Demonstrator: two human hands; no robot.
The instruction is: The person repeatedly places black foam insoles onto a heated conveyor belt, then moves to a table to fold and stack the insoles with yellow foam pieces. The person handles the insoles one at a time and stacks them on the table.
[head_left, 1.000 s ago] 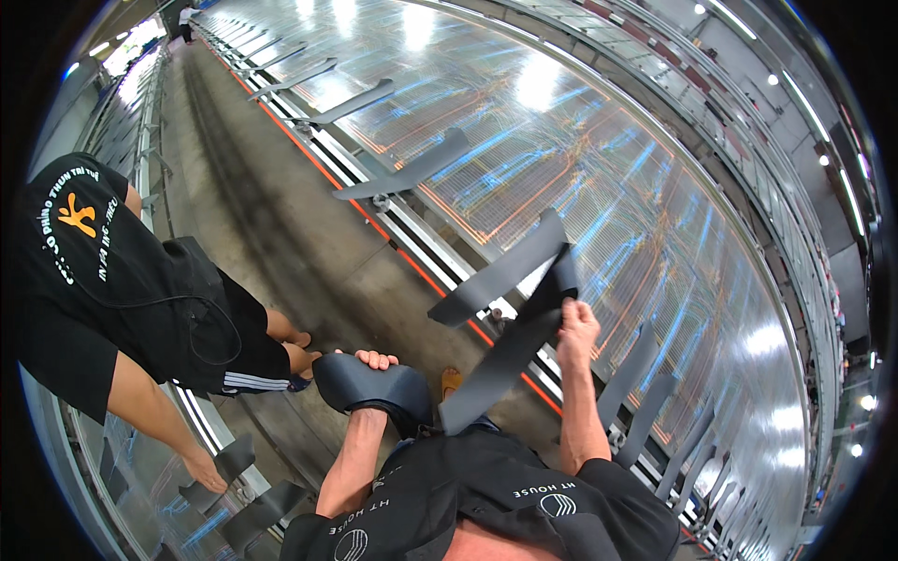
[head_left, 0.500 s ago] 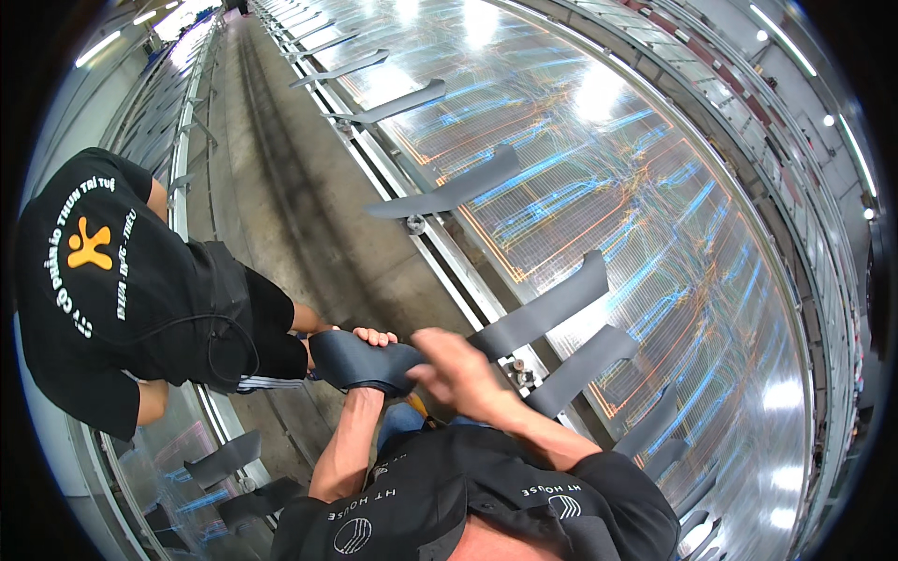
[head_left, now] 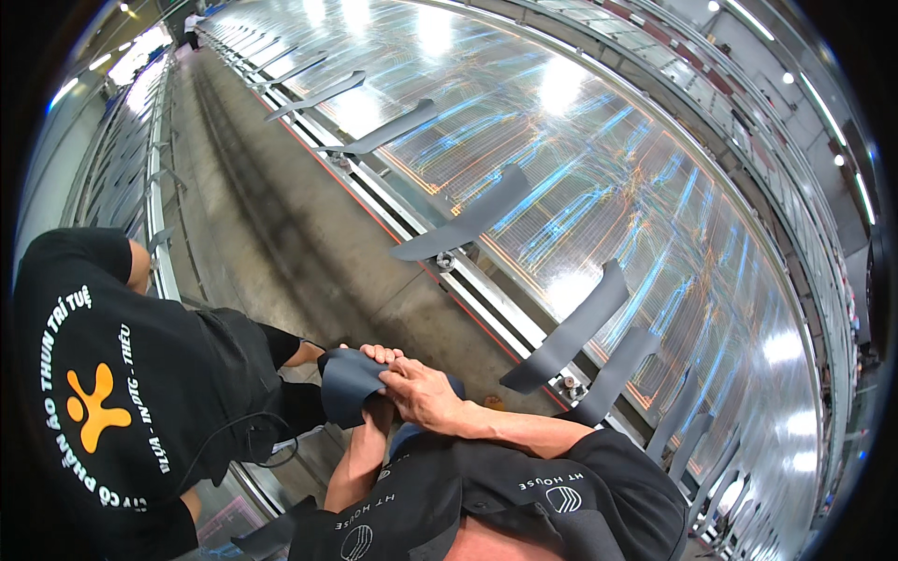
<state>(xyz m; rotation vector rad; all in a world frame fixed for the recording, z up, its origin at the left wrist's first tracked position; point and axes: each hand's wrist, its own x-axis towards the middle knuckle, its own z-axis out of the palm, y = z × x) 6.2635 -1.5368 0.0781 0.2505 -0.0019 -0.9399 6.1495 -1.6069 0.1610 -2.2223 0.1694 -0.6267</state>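
Observation:
My left hand (head_left: 381,353) is wrapped round a folded stack of dark grey fabric pieces (head_left: 346,385), its fingertips curled over the far edge. My right hand (head_left: 426,397) presses against the stack beside those fingertips, with its fingers bent onto the cloth. Part of the right hand's grip is hidden. To the right, similar dark grey fabric strips (head_left: 572,332) lie in a row over the edge of a long table (head_left: 561,238), their near ends overhanging its metal rail.
A co-worker in a black shirt (head_left: 65,374) bends close on my left. Between the tables runs a concrete aisle (head_left: 271,206). Another long table with dark strips stands on the left (head_left: 112,178). A distant person (head_left: 193,28) is at the aisle's far end.
My right hand has moved left and closed onto the fabric stack beside my left fingers. The view has shifted, and the co-worker appears lower and nearer.

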